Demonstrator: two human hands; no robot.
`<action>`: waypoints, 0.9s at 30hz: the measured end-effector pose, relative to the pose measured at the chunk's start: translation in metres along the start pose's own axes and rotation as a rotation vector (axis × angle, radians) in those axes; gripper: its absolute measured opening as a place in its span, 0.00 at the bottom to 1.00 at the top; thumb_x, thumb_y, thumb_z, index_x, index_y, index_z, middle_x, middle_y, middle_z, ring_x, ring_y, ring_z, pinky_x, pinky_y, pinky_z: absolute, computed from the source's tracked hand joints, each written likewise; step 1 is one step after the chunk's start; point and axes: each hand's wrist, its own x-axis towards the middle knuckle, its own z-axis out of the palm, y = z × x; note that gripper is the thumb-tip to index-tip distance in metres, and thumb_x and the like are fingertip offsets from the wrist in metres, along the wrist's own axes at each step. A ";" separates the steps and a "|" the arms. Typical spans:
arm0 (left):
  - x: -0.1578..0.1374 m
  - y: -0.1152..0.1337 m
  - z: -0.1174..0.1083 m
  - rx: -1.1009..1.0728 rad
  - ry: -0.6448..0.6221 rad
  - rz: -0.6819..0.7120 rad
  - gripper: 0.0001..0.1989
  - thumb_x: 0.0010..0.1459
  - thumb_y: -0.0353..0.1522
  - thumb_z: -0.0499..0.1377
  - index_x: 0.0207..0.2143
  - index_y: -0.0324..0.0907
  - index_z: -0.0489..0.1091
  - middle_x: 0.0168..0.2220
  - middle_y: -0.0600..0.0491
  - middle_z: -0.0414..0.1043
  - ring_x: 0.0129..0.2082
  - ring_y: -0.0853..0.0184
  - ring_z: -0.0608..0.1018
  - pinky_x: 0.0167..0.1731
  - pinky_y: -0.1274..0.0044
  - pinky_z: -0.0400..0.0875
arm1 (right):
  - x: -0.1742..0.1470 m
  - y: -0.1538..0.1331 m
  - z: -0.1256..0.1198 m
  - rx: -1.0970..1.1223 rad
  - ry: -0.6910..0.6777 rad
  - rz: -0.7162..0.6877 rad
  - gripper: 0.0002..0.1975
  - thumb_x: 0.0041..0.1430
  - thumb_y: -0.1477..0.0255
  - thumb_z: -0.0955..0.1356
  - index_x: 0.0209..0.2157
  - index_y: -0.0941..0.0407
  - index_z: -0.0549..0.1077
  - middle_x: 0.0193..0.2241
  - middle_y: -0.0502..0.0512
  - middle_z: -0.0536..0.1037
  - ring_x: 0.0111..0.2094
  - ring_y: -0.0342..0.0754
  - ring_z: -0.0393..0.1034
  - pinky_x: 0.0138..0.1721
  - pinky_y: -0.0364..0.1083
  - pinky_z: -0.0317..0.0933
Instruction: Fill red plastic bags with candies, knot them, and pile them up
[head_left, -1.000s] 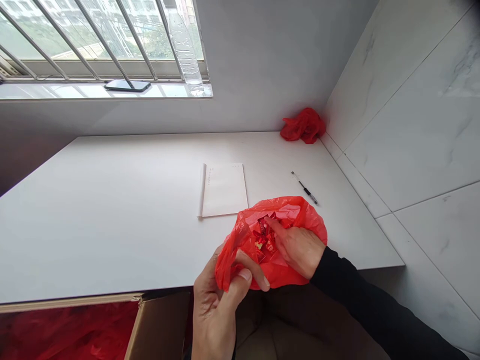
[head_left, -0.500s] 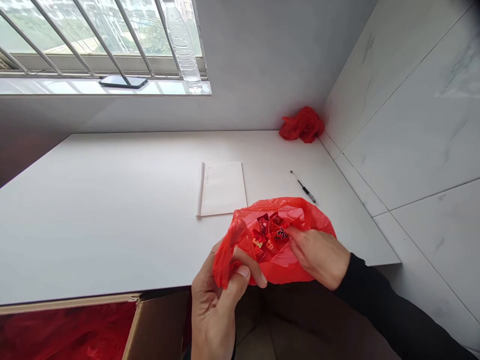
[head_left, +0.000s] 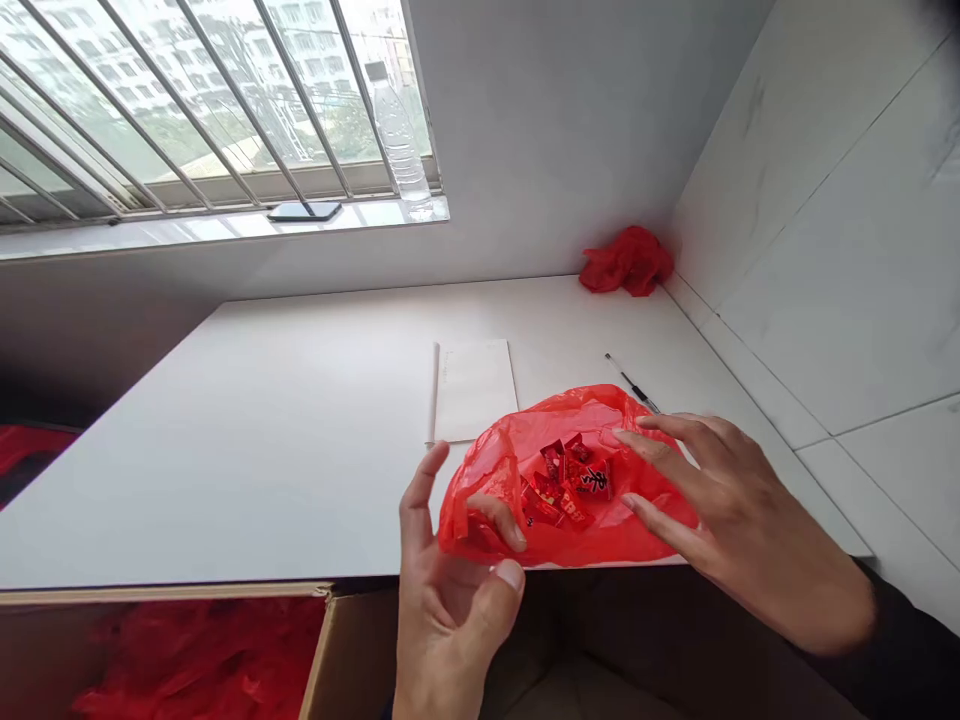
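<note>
A red plastic bag (head_left: 480,465) lies with its mouth spread wide at the table's front edge, and several red wrapped candies (head_left: 562,480) sit inside it. At the bag's left side is my left hand (head_left: 457,600), with the index finger lifted and the thumb apart from the other fingers. One of its fingers curls at the bag's left wall, seen against the red film, while the thumb tip is just below the rim. My right hand (head_left: 735,510) hovers over the bag's right side, fingers spread, holding nothing. Its fingertips are near the right wall.
Behind the bag lie a notepad (head_left: 472,385) and a pen (head_left: 634,385) on the white table (head_left: 300,430). A crumpled red bag (head_left: 628,262) is in the far corner. Below left stands a cardboard box (head_left: 321,650) of red bags. A bottle (head_left: 403,150) and phone (head_left: 304,211) rest on the windowsill.
My right hand has come out of the bag and spread its fingers. My left hand has loosened around the bag's left edge, its index finger now raised. The view has shifted.
</note>
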 end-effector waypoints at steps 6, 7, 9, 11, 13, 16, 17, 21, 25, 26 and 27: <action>0.001 0.012 -0.012 0.296 -0.100 0.025 0.13 0.66 0.35 0.58 0.53 0.51 0.70 0.44 0.53 0.72 0.43 0.69 0.75 0.45 0.81 0.71 | -0.007 0.030 0.019 0.007 -0.022 -0.071 0.15 0.72 0.66 0.57 0.42 0.51 0.74 0.42 0.55 0.74 0.44 0.51 0.71 0.67 0.66 0.43; 0.002 0.013 -0.013 0.326 -0.110 0.040 0.11 0.67 0.35 0.57 0.51 0.49 0.71 0.43 0.53 0.73 0.41 0.69 0.75 0.44 0.80 0.71 | -0.007 0.031 0.020 -0.018 -0.014 -0.068 0.15 0.72 0.64 0.57 0.44 0.51 0.74 0.43 0.56 0.74 0.45 0.53 0.71 0.66 0.67 0.44; 0.004 0.015 -0.015 0.352 -0.134 0.078 0.09 0.68 0.35 0.56 0.48 0.47 0.73 0.38 0.54 0.73 0.38 0.70 0.75 0.41 0.80 0.71 | -0.006 0.030 0.022 -0.105 -0.013 -0.073 0.19 0.70 0.59 0.58 0.49 0.52 0.74 0.45 0.60 0.73 0.47 0.58 0.69 0.64 0.70 0.46; 0.005 0.015 -0.015 0.350 -0.148 0.118 0.08 0.68 0.35 0.55 0.45 0.46 0.73 0.36 0.54 0.72 0.36 0.70 0.74 0.39 0.80 0.70 | -0.004 0.029 0.028 -0.186 -0.036 -0.083 0.20 0.69 0.60 0.58 0.48 0.53 0.76 0.44 0.62 0.73 0.45 0.60 0.68 0.61 0.72 0.49; 0.005 0.013 -0.013 0.343 -0.150 0.134 0.08 0.68 0.34 0.56 0.45 0.46 0.73 0.37 0.54 0.72 0.36 0.71 0.74 0.39 0.80 0.69 | -0.003 0.031 0.036 -0.200 -0.064 -0.087 0.18 0.68 0.66 0.57 0.41 0.53 0.78 0.40 0.61 0.72 0.40 0.57 0.67 0.60 0.71 0.51; 0.003 0.010 -0.009 0.327 -0.137 0.147 0.07 0.67 0.34 0.58 0.44 0.46 0.74 0.38 0.53 0.72 0.38 0.69 0.75 0.39 0.79 0.69 | -0.003 0.035 0.045 -0.171 -0.056 -0.085 0.17 0.68 0.67 0.58 0.40 0.53 0.77 0.38 0.60 0.72 0.38 0.56 0.67 0.60 0.70 0.51; 0.002 0.008 -0.008 0.319 -0.133 0.156 0.06 0.67 0.34 0.58 0.43 0.46 0.74 0.39 0.53 0.72 0.39 0.69 0.75 0.40 0.78 0.69 | -0.004 0.037 0.048 -0.171 -0.043 -0.081 0.17 0.68 0.64 0.58 0.42 0.54 0.77 0.38 0.60 0.72 0.38 0.57 0.67 0.60 0.70 0.51; 0.000 0.006 -0.004 0.355 -0.105 0.230 0.05 0.64 0.32 0.61 0.42 0.47 0.76 0.40 0.52 0.71 0.42 0.66 0.75 0.44 0.75 0.69 | -0.012 0.048 0.061 -0.130 -0.056 -0.080 0.19 0.67 0.62 0.57 0.39 0.54 0.77 0.33 0.61 0.72 0.33 0.57 0.67 0.56 0.69 0.55; 0.004 0.009 0.002 0.359 -0.041 0.261 0.02 0.62 0.33 0.63 0.38 0.45 0.75 0.51 0.50 0.70 0.54 0.62 0.72 0.54 0.72 0.65 | -0.017 0.059 0.066 -0.043 -0.066 -0.081 0.20 0.69 0.63 0.55 0.34 0.53 0.75 0.33 0.59 0.73 0.33 0.56 0.69 0.55 0.67 0.56; 0.007 0.010 0.004 0.302 -0.049 0.235 0.03 0.63 0.34 0.62 0.38 0.45 0.73 0.53 0.50 0.70 0.56 0.61 0.72 0.55 0.71 0.65 | -0.017 0.061 0.066 -0.046 -0.061 -0.082 0.20 0.69 0.61 0.56 0.36 0.53 0.75 0.34 0.59 0.73 0.33 0.57 0.69 0.56 0.67 0.55; 0.010 0.011 0.006 0.230 -0.068 0.201 0.04 0.64 0.35 0.61 0.39 0.45 0.72 0.54 0.50 0.70 0.56 0.61 0.72 0.55 0.70 0.65 | -0.017 0.063 0.066 -0.057 -0.057 -0.088 0.21 0.69 0.58 0.56 0.38 0.53 0.75 0.35 0.59 0.74 0.34 0.57 0.69 0.56 0.68 0.54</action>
